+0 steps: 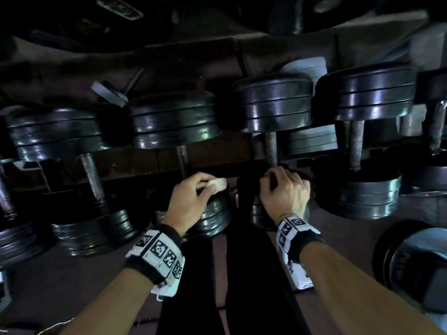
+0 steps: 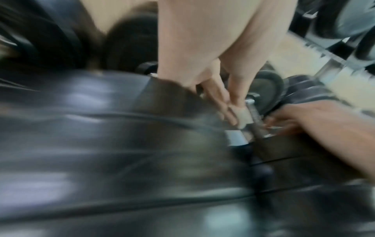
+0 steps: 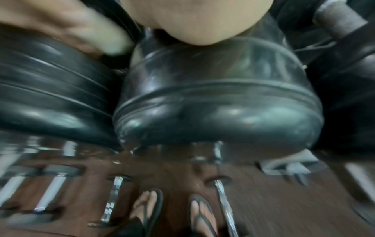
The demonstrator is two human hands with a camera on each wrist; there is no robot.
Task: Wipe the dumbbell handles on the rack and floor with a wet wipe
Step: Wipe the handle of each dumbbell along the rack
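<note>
A row of dumbbells (image 1: 273,105) with black shiny plates lies across the middle of the head view, on a dark rack (image 1: 169,163). Their handles (image 1: 271,148) are thin, grey and rough, and each one runs between two stacks of plates.

The wet wipe (image 1: 219,183) is a small white wad just below the middle of the picture. The left hand (image 1: 191,201) pinches it between thumb and fingers, on top of a near plate stack (image 1: 215,213). In the left wrist view the fingers (image 2: 215,96) press the wipe (image 2: 244,117) against a thin metal bar (image 2: 253,112). That picture is blurry.

The right hand (image 1: 285,192) is curled over the top edge of the next plate stack (image 1: 258,213), right of the wipe, at the foot of a handle. In the right wrist view the palm (image 3: 198,22) lies on a big black plate (image 3: 219,99).

More dumbbells (image 1: 370,189) fill the right side, and others (image 1: 92,228) sit at the lower left. Another dumbbell (image 1: 411,257) lies at the lower right. The thick plates crowd round each handle. Low in the right wrist view there are two feet in sandals (image 3: 150,206) on a brown floor (image 3: 284,200).
</note>
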